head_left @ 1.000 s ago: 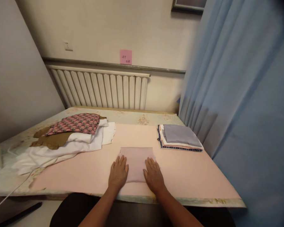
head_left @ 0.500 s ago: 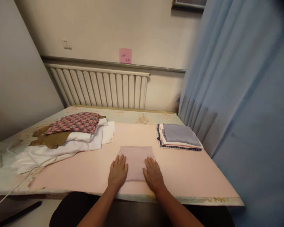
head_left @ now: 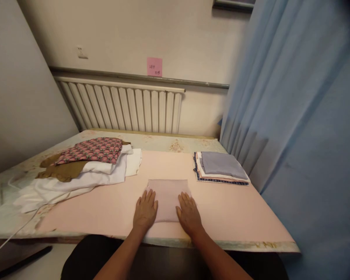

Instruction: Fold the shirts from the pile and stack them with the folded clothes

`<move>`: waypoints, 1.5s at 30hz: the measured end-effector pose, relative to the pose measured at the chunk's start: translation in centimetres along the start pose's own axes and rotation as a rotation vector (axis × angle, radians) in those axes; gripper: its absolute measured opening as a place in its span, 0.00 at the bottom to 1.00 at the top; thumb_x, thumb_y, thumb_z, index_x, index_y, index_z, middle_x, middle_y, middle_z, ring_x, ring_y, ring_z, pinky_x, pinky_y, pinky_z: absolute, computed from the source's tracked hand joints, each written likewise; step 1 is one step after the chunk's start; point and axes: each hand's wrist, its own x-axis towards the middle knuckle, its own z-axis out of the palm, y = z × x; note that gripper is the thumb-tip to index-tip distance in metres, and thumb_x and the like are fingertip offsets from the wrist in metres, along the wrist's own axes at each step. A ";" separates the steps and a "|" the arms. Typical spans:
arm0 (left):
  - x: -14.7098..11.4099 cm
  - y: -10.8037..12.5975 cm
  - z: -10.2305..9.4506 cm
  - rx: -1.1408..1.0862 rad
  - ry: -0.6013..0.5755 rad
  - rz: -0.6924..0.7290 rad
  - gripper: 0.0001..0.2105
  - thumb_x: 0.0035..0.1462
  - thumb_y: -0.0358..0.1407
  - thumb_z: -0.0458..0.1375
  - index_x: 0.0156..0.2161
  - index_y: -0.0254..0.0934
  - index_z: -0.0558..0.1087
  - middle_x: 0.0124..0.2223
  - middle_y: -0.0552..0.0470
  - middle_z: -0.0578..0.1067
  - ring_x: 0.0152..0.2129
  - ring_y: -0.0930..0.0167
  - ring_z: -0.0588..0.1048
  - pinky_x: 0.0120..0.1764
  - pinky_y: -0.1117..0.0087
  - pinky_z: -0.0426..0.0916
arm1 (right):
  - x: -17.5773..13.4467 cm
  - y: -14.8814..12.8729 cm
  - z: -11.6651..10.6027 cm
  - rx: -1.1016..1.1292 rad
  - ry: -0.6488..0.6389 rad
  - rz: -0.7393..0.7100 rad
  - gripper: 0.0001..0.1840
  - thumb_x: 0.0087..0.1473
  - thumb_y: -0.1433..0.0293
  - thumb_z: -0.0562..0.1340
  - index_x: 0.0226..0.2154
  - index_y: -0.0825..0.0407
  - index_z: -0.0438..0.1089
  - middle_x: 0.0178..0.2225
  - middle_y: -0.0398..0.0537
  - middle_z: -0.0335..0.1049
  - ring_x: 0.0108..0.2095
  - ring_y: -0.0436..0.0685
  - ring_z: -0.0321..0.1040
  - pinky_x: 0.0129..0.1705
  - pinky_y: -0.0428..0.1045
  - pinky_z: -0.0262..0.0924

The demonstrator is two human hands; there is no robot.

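A pale lilac piece of fabric [head_left: 167,200], folded into a rectangle, lies flat on the pink mat [head_left: 233,217] in front of me. Over its left edge rests my left hand [head_left: 146,211], palm down with the fingers stretched forward. My right hand [head_left: 189,214] lies the same way on the right edge, its thumb pointing inward. Neither hand grips the fabric; both are open and pressed on it. How many layers the fabric has I cannot tell.
To the left is a loose heap of clothes: a red patterned garment [head_left: 93,150], a brown one [head_left: 65,171] and white cloth [head_left: 105,177]. A neat stack of folded fabrics [head_left: 223,165] sits at right, beside a blue curtain [head_left: 280,116]. A white cord [head_left: 17,232] hangs over the left edge.
Both hands stay in place on the lilac fabric. The view has shifted very slightly; nothing else has visibly moved.
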 end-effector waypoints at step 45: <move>0.0 -0.2 0.4 0.009 0.048 0.027 0.22 0.64 0.39 0.43 0.60 0.36 0.64 0.63 0.47 0.63 0.62 0.61 0.56 0.60 0.54 0.53 | 0.0 0.1 0.2 0.035 -0.020 0.008 0.23 0.62 0.66 0.52 0.58 0.56 0.61 0.61 0.55 0.57 0.63 0.62 0.50 0.63 0.60 0.45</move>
